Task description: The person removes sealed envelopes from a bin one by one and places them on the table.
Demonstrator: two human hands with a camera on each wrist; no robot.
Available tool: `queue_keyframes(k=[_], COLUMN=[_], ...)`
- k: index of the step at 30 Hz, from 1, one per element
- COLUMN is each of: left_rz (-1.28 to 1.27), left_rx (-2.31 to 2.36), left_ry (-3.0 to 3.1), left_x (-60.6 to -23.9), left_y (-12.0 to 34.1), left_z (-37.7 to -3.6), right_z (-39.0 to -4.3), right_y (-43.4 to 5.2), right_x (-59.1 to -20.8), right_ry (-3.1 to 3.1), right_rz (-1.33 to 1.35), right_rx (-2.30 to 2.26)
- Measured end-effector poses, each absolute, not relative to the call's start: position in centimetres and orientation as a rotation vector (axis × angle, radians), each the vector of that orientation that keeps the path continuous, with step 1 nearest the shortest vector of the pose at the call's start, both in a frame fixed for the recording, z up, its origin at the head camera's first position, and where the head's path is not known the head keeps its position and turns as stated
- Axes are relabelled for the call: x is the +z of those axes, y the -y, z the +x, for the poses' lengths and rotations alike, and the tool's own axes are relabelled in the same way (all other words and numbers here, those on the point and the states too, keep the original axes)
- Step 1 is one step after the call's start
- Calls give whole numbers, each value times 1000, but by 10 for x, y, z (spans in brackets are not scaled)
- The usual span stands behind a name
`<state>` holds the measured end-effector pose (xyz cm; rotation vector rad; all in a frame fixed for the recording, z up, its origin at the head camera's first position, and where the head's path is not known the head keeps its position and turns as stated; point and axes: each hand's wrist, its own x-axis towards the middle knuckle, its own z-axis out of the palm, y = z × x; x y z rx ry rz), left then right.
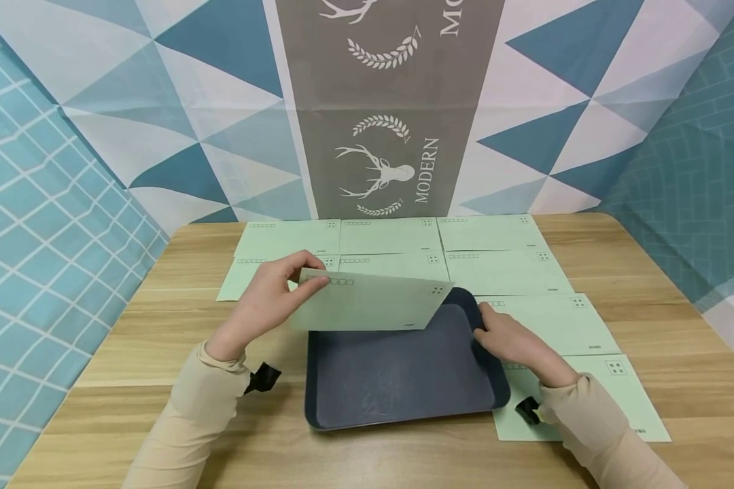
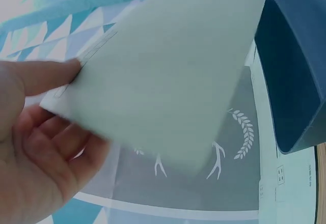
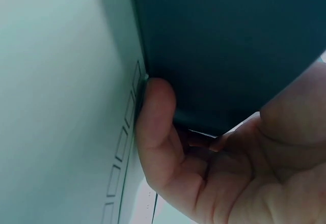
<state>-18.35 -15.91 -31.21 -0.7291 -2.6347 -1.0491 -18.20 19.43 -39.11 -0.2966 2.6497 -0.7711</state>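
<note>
A dark blue tray [image 1: 404,401] lies on the wooden table in front of me. My left hand [image 1: 275,292] pinches the left end of a pale green envelope [image 1: 373,305] and holds it tilted above the tray's far edge. In the left wrist view the envelope [image 2: 163,71] fills the frame, with thumb and fingers [image 2: 35,132] on its corner. My right hand [image 1: 508,336] grips the tray's right rim; the right wrist view shows the fingers [image 3: 158,127] curled under the tray [image 3: 229,46].
Several pale green envelopes [image 1: 495,251] lie in rows across the far half of the table and down the right side [image 1: 593,387]. The wooden table [image 1: 159,353] shows bare at left and front. A patterned backdrop [image 1: 379,109] stands behind.
</note>
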Motion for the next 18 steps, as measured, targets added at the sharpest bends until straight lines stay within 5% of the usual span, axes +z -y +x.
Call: queue_keyframes(k=[11,18], left_rz=[-499,-458], left_rx=[-1306,-885], left_ry=[2271,2130], left_x=[-309,-310], left_y=[165,166], left_z=[-186,-188], right_z=[-185,-184], right_y=[-195,-194], right_x=[-393,-392], right_ry=[-2657,-2653], right_rz=[-267,-267], right_rx=[-749,-754])
